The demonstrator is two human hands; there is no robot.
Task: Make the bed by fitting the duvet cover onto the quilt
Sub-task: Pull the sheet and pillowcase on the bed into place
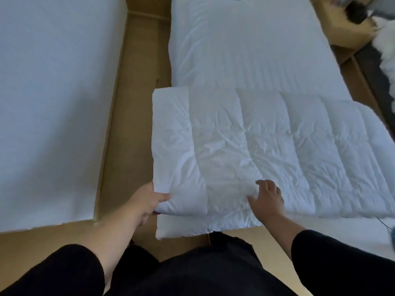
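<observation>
A white stitched quilt (267, 146) lies folded across the near end of the right-hand bed, its left edge hanging past the mattress. My left hand (147, 201) grips the quilt's near-left corner, thumb on top and fingers underneath. My right hand (267, 199) rests on the quilt's top near the front edge with its fingers spread. Beyond the quilt, a smooth white sheet or cover (245, 43) lies over the rest of that bed; I cannot tell whether it is the duvet cover.
A second bed with a plain white mattress (53, 103) fills the left. A tan floor aisle (132, 124) runs between the beds. At the far right are a wooden unit (346, 33), dark items and a white fluffy heap (386, 45).
</observation>
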